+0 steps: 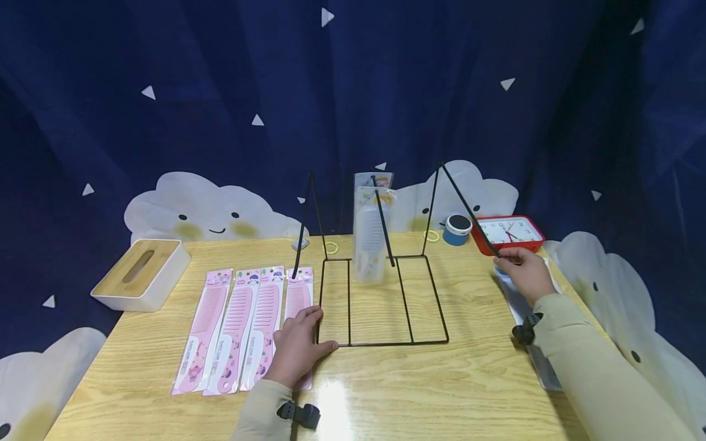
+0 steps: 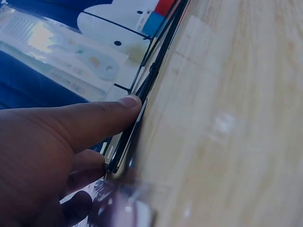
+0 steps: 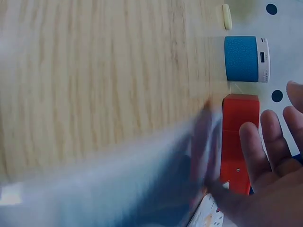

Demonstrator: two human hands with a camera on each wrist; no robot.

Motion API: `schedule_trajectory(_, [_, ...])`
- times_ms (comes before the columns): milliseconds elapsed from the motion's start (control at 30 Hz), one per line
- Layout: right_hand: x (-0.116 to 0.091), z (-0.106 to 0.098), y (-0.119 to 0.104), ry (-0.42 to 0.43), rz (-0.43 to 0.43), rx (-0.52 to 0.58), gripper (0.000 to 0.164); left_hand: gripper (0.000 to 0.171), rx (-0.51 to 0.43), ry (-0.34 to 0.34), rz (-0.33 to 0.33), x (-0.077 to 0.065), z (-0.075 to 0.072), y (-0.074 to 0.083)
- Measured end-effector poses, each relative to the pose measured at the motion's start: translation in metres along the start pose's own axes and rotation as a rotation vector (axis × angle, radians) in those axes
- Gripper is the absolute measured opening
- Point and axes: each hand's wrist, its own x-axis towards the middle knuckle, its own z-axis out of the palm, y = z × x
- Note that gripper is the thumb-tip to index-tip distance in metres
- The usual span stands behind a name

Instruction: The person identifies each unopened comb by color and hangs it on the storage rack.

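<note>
Black wire rack (image 1: 404, 300) stands on the bench (image 1: 474, 380); wide wood lies between it and the silver packet (image 1: 517, 300), near the right edge. The rack's three arms slope down toward the person; the packet's long axis runs back to front. Left hand (image 1: 298, 349) pinches the rack's near left corner. Right hand (image 1: 528, 274) is at the packet's far end; whether it grips, I cannot tell.

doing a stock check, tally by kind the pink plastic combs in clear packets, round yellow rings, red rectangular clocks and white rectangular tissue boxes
Pink combs: 4
Yellow rings: 2
Red clock: 1
White tissue box: 1
Total: 8
</note>
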Motion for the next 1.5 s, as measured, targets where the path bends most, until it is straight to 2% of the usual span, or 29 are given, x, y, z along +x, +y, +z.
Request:
schedule_trajectory(133, [0.002, 0.002, -0.001, -0.006, 0.007, -0.004, 0.042, 0.077, 0.000, -0.002, -0.001, 0.000, 0.000, 0.000])
schedule_trajectory(233, [0.001, 0.002, -0.002, -0.036, 0.001, -0.086, 0.045, 0.077, 0.003, -0.007, -0.003, 0.000, -0.001, 0.000])
schedule_trajectory(433, [0.000, 0.004, -0.002, -0.243, 0.018, -0.251, 0.067, 0.077, 0.006, -0.005, -0.004, 0.000, -0.001, 0.000])
schedule_trajectory(500, [0.000, 0.006, 0.000, -0.286, 0.027, -0.299, 0.071, 0.077, 0.006, -0.003, -0.005, 0.000, -0.001, 0.000])
schedule_trajectory(567, [0.001, 0.007, 0.002, -0.304, 0.043, -0.324, 0.067, 0.077, 0.003, 0.000, 0.001, 0.000, -0.001, 0.001])
schedule_trajectory(733, [0.001, 0.008, 0.001, -0.306, 0.104, -0.282, 0.044, 0.077, 0.006, 0.007, 0.005, -0.001, -0.001, 0.001])
schedule_trajectory(867, [-0.001, 0.007, -0.004, -0.302, 0.090, -0.254, 0.036, 0.077, 0.011, 0.010, 0.009, -0.001, -0.001, 0.000])
schedule_trajectory(1133, [-0.013, 0.009, -0.028, -0.238, -0.023, -0.214, 0.034, 0.077, 0.010, 0.008, 0.004, 0.000, 0.000, -0.001])
schedule_trajectory(1300, [-0.029, 0.009, -0.056, -0.196, -0.111, -0.175, 0.029, 0.076, 0.005, 0.007, -0.002, 0.000, 0.001, -0.001])
schedule_trajectory(1500, [-0.053, 0.011, -0.091, -0.157, -0.176, -0.131, 0.036, 0.075, -0.005, 0.012, -0.001, -0.001, 0.001, -0.002])
